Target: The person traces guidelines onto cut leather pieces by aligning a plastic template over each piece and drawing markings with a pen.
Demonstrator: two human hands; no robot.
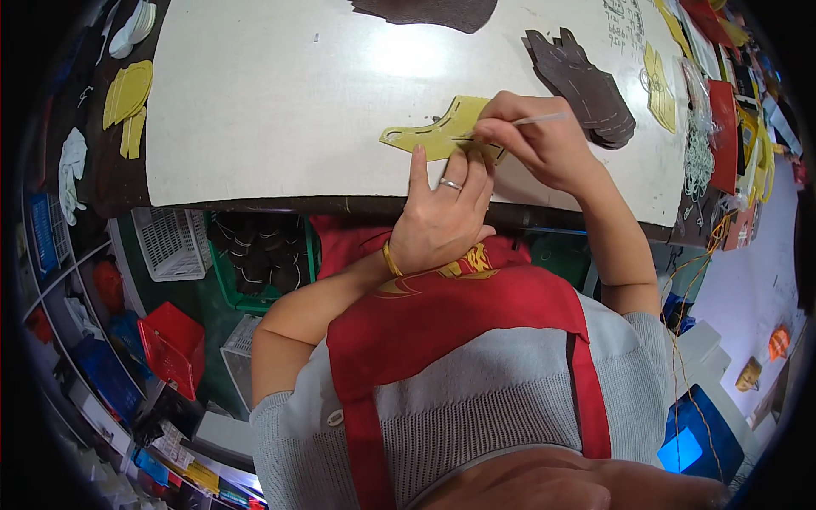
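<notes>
A yellow pattern template [433,134] with slots cut along its edges lies flat near the front edge of the white table. My left hand [446,200] presses on its near edge, fingers stretched out and a ring on one of them. In my right hand [540,140] is a slim pale marking pen [542,118], pinched between thumb and fingers. Its tip is down at a slot in the template, partly hidden by my fingers. Whatever lies under the template I cannot make out. A stack of dark brown cut pieces [586,89] rests to the right of my right hand.
More dark brown material [433,10] lies at the far edge. Yellow templates [129,92] sit at the left, others [659,89] at the right. Below the table stand a green crate [255,297] of dark pieces, a white crate [172,242] and a red basket [172,348].
</notes>
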